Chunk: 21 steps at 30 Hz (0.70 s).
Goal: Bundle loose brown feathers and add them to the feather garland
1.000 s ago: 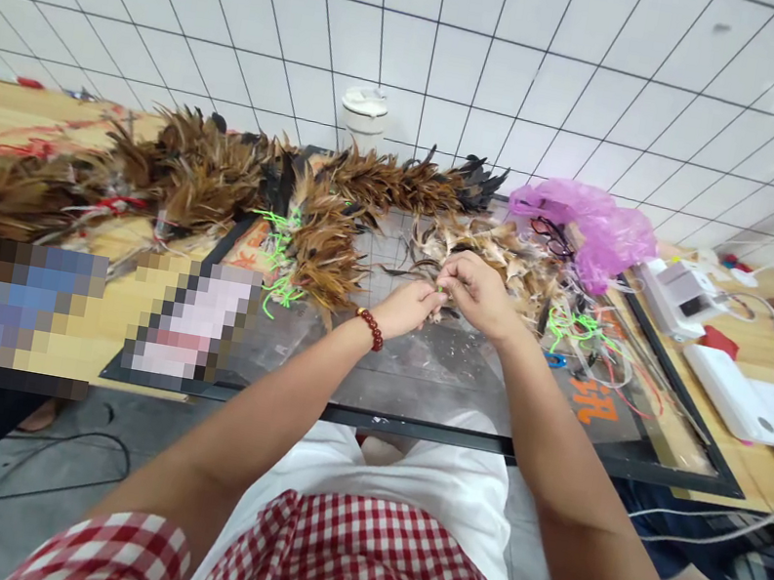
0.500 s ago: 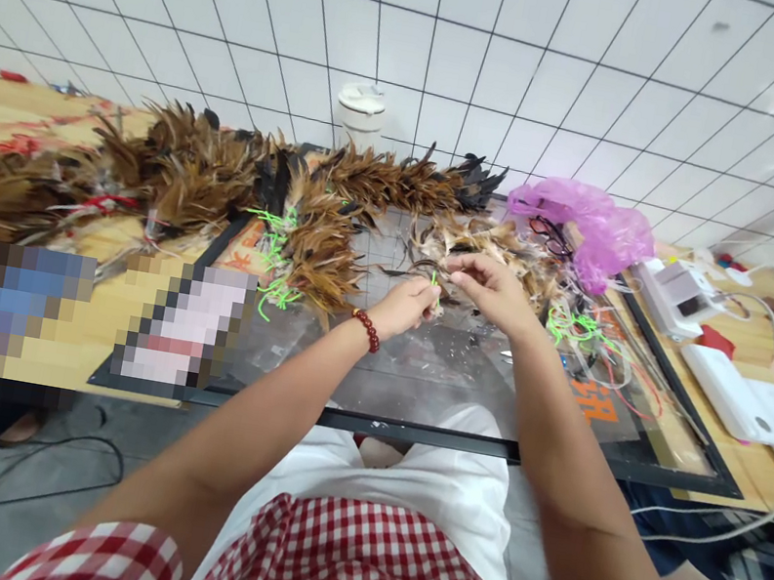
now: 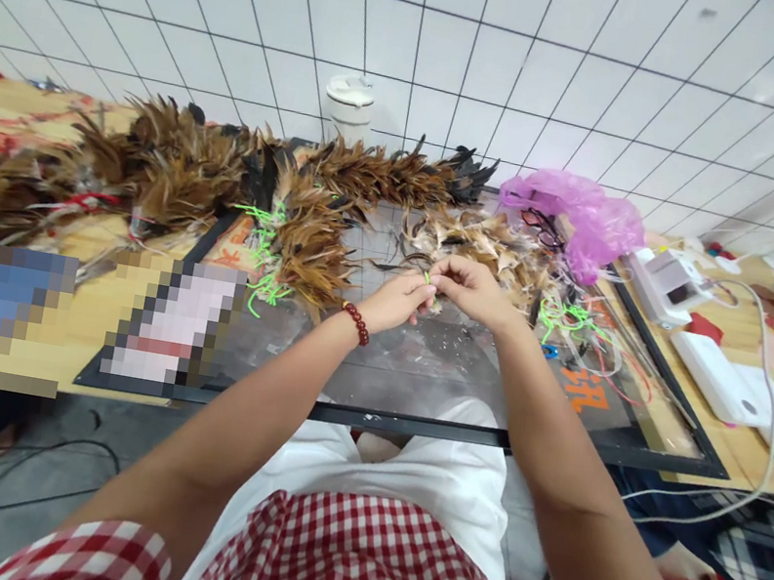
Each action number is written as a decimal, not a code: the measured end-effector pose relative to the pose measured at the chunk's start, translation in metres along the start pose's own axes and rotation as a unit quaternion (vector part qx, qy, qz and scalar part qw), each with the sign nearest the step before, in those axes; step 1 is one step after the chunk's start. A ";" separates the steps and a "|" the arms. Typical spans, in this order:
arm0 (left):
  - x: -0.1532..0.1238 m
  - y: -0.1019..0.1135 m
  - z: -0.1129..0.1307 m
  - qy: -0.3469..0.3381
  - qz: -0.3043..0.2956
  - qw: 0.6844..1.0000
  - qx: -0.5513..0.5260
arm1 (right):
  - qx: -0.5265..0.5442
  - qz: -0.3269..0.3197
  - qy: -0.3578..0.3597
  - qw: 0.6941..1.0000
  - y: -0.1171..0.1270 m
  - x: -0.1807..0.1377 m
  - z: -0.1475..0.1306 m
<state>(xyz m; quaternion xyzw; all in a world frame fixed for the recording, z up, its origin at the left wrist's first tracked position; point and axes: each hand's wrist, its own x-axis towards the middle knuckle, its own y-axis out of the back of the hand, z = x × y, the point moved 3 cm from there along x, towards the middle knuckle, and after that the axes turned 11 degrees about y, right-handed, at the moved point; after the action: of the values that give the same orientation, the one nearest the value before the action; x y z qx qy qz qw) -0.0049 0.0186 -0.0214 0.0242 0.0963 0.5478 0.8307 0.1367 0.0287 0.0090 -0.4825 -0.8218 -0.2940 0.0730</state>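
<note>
Over the glass-topped board (image 3: 343, 377), my left hand (image 3: 396, 301) pinches a small feather bundle, with thin dark feather tips (image 3: 395, 266) sticking out beyond the fingers. A short bright green tie (image 3: 427, 278) shows between my two hands. My right hand (image 3: 470, 288) is closed at the fingertips against it, touching the left fingers; the exact grip is partly hidden. Just behind lies a pile of pale and brown loose feathers (image 3: 491, 240). Bundled brown feathers (image 3: 311, 253) with green ties (image 3: 266, 255) lie to the left.
Feather garlands (image 3: 384, 174) run along the back and left. A lidded white cup (image 3: 349, 105) stands by the tiled wall. At right are a pink plastic bag (image 3: 584, 219), green ties (image 3: 564, 320), white devices (image 3: 721, 378) and a cable (image 3: 771, 434).
My right hand has come down and left to meet the left hand, and its fingers have closed at the green tie. The view has shifted slightly.
</note>
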 end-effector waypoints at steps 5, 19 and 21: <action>0.001 0.007 0.000 0.063 0.021 0.990 -0.125 | -0.096 0.028 0.038 0.994 0.005 0.001 -0.005; 0.002 0.023 0.003 -0.016 0.103 0.985 -0.138 | -0.156 0.081 0.102 0.979 0.000 -0.001 -0.011; -0.003 0.028 0.011 -0.099 0.177 0.979 -0.032 | -0.219 0.099 0.117 0.964 -0.003 -0.001 -0.016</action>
<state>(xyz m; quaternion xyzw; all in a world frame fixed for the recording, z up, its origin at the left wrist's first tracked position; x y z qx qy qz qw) -0.0293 0.0281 -0.0058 0.0681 -0.0100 0.6839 0.7263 0.1322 0.0178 0.0199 -0.5282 -0.6711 -0.5125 0.0900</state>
